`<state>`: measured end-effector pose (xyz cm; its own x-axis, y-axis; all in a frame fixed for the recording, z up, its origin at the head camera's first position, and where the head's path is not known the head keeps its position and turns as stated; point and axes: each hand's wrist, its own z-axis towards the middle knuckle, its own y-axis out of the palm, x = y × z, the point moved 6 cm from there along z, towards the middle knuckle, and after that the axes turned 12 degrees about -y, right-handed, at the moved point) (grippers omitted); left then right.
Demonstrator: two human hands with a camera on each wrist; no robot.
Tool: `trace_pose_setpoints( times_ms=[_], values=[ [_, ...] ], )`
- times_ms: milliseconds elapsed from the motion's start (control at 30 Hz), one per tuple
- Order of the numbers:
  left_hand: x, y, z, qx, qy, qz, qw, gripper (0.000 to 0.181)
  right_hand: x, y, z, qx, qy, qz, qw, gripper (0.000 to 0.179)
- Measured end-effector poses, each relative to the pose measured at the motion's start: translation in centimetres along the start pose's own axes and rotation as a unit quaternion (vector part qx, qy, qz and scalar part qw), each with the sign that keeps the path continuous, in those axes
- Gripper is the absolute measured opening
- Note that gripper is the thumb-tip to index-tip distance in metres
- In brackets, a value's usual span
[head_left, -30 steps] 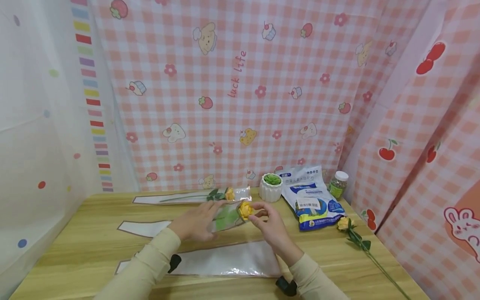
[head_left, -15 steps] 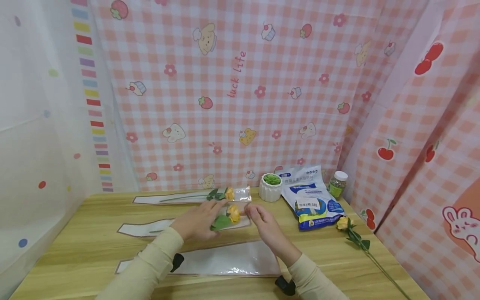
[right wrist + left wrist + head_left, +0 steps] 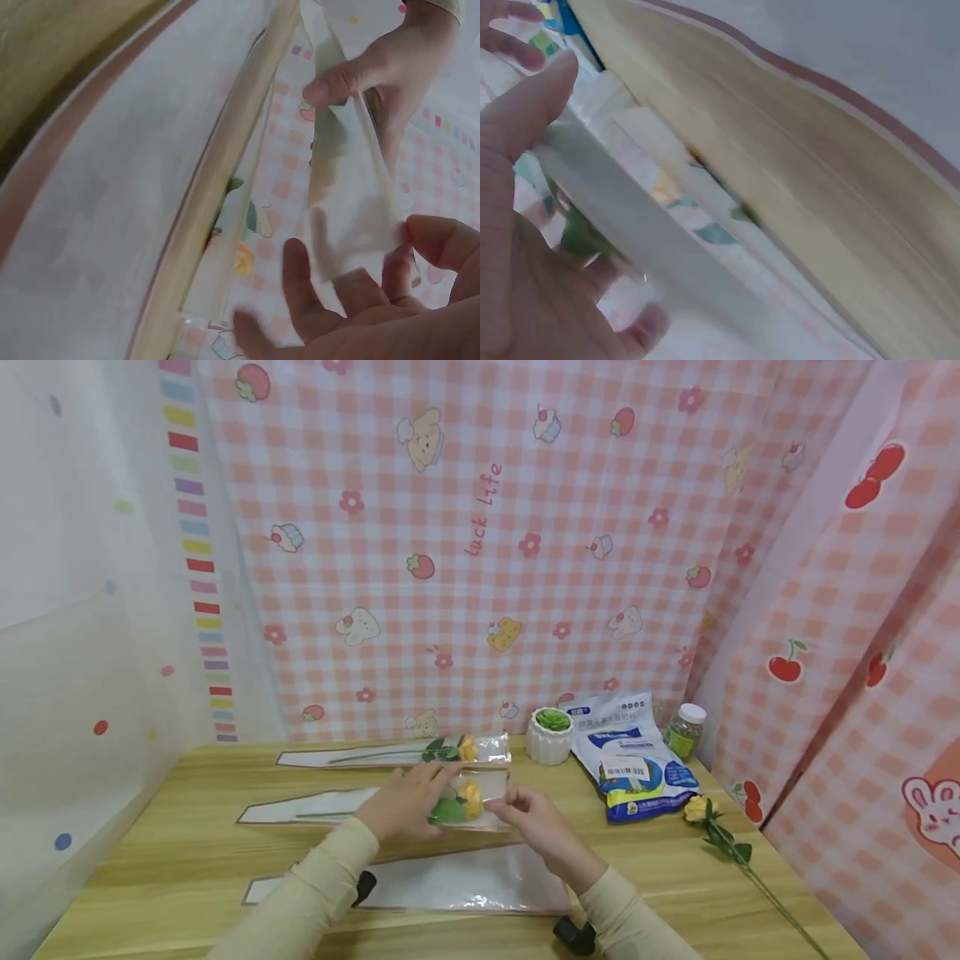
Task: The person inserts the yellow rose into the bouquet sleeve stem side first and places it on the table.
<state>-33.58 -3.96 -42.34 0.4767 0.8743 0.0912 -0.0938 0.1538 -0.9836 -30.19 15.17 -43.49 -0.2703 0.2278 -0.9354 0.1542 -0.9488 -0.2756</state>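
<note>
A clear-fronted flower sleeve with a brown border [image 3: 270, 814] lies across the middle of the table, a yellow rose [image 3: 471, 798] inside near its right-hand mouth. My left hand [image 3: 408, 803] grips the sleeve around the leaves; in the right wrist view its thumb lies on one face of the sleeve [image 3: 349, 217], fingers behind. At the mouth, my right hand [image 3: 538, 828] pinches the sleeve's edge between thumb and finger, its other fingers spread in the right wrist view. The left wrist view shows the sleeve [image 3: 652, 217] passing between thumb and fingers; part of the rose is hidden there.
Behind lies another sleeve [image 3: 300, 758] with a yellow rose inside. A wider sleeve [image 3: 472, 881] lies in front, under the forearms. At back right stand a potted succulent [image 3: 550, 739], a printed bag [image 3: 626, 768] and a lidded jar [image 3: 684, 733]. A loose yellow rose [image 3: 723, 839] lies at right.
The rose head has slid left and down into the middle sleeve. My right hand has let go of the bloom and taken the sleeve's edge. My left hand has stayed nearly in place.
</note>
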Motion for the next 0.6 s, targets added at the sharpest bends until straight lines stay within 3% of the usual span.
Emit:
trace_pose_setpoints(
  times_ms=[167, 300, 600],
  values=[
    [-2.6, 0.8, -0.4, -0.027, -0.052, -0.008, 0.9982, 0.104, 1.5, -1.1, 0.8, 0.032, 0.021, 0.012, 0.9992, 0.026],
    [-4.8, 1.0, -1.1, -0.050, -0.061, -0.055, 0.9954, 0.103, 2.8, -1.8, 1.7, 0.041, 0.036, 0.007, 0.9985, 0.030],
    [-9.1, 2.4, -1.6, -0.058, -0.076, -0.064, 0.9933, 0.110, 5.0, -1.8, 4.1, -0.034, 0.048, -0.078, 0.9952, 0.026]
  ],
)
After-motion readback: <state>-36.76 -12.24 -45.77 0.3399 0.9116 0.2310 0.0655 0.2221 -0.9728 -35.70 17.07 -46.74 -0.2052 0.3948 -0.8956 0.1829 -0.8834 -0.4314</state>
